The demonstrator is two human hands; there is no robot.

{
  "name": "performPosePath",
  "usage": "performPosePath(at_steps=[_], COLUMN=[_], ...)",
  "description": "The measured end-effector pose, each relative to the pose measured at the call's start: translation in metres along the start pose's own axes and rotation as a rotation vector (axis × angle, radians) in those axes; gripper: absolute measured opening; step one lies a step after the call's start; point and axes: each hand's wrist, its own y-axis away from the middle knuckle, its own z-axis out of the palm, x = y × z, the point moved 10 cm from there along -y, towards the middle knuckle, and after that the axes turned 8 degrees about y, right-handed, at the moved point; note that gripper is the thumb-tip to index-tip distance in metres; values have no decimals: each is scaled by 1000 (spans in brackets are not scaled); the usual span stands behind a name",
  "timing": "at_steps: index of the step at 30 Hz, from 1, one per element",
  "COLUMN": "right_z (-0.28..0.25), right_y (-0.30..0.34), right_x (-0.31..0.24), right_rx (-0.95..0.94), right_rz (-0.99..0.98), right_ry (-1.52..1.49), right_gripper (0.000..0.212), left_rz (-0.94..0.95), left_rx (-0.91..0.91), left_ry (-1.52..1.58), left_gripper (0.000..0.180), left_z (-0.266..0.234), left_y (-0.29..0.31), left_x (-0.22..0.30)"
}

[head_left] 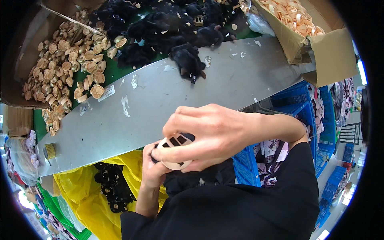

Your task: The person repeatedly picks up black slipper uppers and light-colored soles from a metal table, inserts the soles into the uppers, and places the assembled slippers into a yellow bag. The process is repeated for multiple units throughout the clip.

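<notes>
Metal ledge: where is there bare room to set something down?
Two patches: between the yellow roll and the left hand; and, with white scraps, between the nearest plush piece and the cardboard box. Crowded behind the ledge: black plush pieces and cream parts.

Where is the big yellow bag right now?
The yellow bag is at the lower left of the head view, just below the near edge of the grey metal table, beside the person's left forearm, with black pieces inside.
</notes>
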Motion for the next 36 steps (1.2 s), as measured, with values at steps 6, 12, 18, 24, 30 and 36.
performPosePath(at_steps=[6, 12, 18, 24, 30, 36], right_z=[-1, -15, 21, 32, 26, 19], right_y=[12, 1, 7, 17, 22, 28], right_x=[-9, 7, -3, 6, 6, 1], right_rx=[222, 271, -19, -199, -97, 93], right_rz=[-90, -49, -133, -38, -49, -97], right_ry=[259, 145, 135, 27, 27, 34], right_gripper=[22, 29, 25, 43, 46, 48], left_rz=[508, 322, 76, -139, -180, -214], left_rx=[183, 7, -133, -225, -199, -73], left_ry=[-317, -451, -476, -395, -265, -129], left_gripper=[45, 37, 20, 19, 26, 27], left_z=[-8, 19, 10, -3, -11, -16], left_y=[13, -1, -10, -7, -7, -5], left_x=[45, 50, 22, 3, -7, -11])
